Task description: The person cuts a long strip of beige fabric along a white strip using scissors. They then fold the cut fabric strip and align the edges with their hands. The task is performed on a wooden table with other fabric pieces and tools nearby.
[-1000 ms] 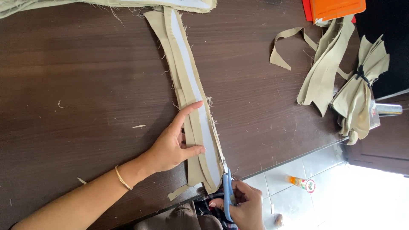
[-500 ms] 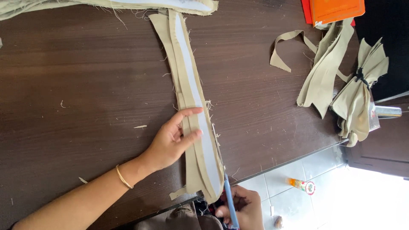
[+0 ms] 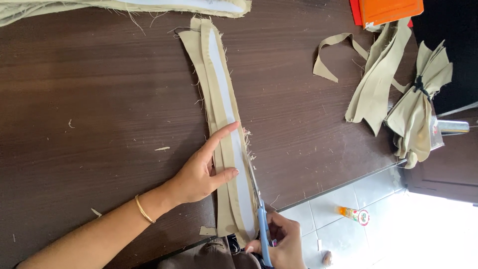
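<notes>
Our left hand presses flat, fingers spread, on the khaki fabric strip while our right hand grips blue-handled scissors along its edge.

Both arms were bare, no sleeve in sight on either one. The left hand wore no ring that could be made out, but a thin gold bangle circled its wrist, a plain narrow band. Its nails were short and unpainted, pale at the tips. The right hand showed only in part at the bottom edge of the view; no jewellery showed on what was visible.
</notes>
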